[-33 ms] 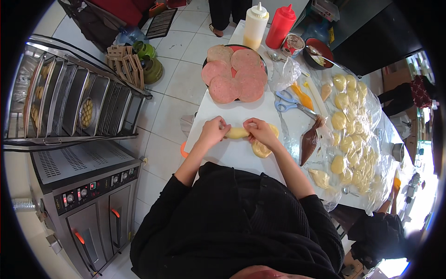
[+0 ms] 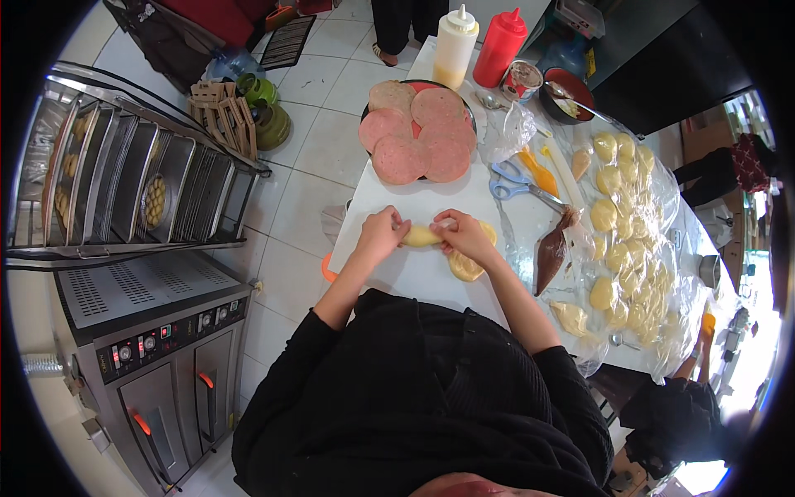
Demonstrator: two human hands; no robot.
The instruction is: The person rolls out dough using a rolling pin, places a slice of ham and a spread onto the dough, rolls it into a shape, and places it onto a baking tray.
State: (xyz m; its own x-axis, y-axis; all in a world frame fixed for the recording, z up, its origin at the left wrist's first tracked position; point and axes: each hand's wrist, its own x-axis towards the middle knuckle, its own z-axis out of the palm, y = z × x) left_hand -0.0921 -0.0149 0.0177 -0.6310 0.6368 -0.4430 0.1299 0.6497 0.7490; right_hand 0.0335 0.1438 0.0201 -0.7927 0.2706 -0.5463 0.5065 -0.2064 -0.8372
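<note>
Over a white board, a short roll of pale yellow dough stretches between my hands. My left hand pinches its left end with closed fingers. At the other end, my right hand is closed on the dough too. More yellow dough lies beside and partly beneath my right hand, its shape partly hidden. Just beyond my hands, several round pink meat slices cover a dark-rimmed plate.
Blue-handled scissors and a brown-filled piping bag lie to the right. Several dough balls sit under clear plastic. Squeeze bottles stand at the back. An oven and tray rack are at left; another person works at far right.
The fingers of my right hand have shifted slightly left along the dough roll. My left hand stays at its end.
</note>
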